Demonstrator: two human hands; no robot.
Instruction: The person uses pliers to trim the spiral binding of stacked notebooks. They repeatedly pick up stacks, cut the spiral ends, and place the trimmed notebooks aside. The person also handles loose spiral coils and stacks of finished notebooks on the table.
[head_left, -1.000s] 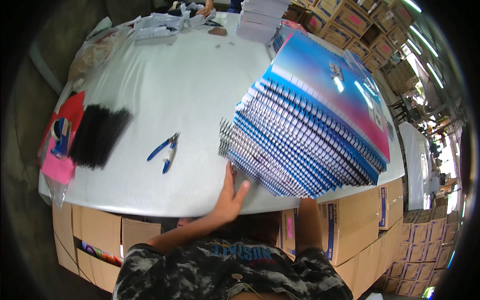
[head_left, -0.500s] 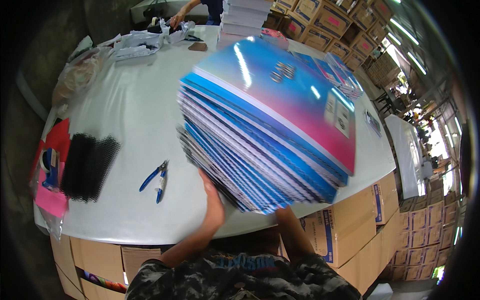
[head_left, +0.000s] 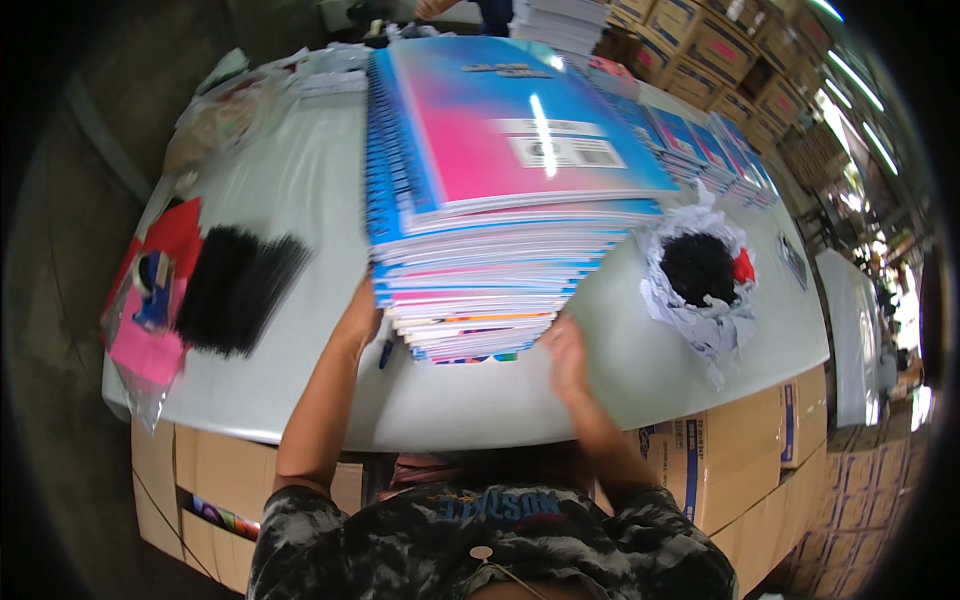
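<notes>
A tall stack of spiral-bound notebooks (head_left: 520, 150) with glossy blue and pink covers stands in front of me, its coils along the left side. My left hand (head_left: 364, 305) grips its lower left side, fingers hidden by the stack. At the lower right corner is my right hand (head_left: 567, 352), somewhat blurred, its fingers curled against the notebooks. Whether the stack's bottom touches the white-covered table (head_left: 480, 425) I cannot tell. Beside my left wrist, a blue handle of the pliers (head_left: 386, 353) peeks out; the stack and arm hide the rest.
Black plastic binding coils (head_left: 245, 290) lie at left, near a blue tape dispenser (head_left: 152, 290) and a pink sheet (head_left: 148, 345). Crumpled paper (head_left: 715, 325) holds a black tangle at right. More notebooks (head_left: 700, 150) and paper piles (head_left: 560, 25) stand farther back. Another person's hand (head_left: 432, 8) shows beyond.
The notebook stack has turned and levelled, its coils now on the left. The crumpled paper at right has come into sight, while the pliers are mostly covered. My view has shifted slightly.
</notes>
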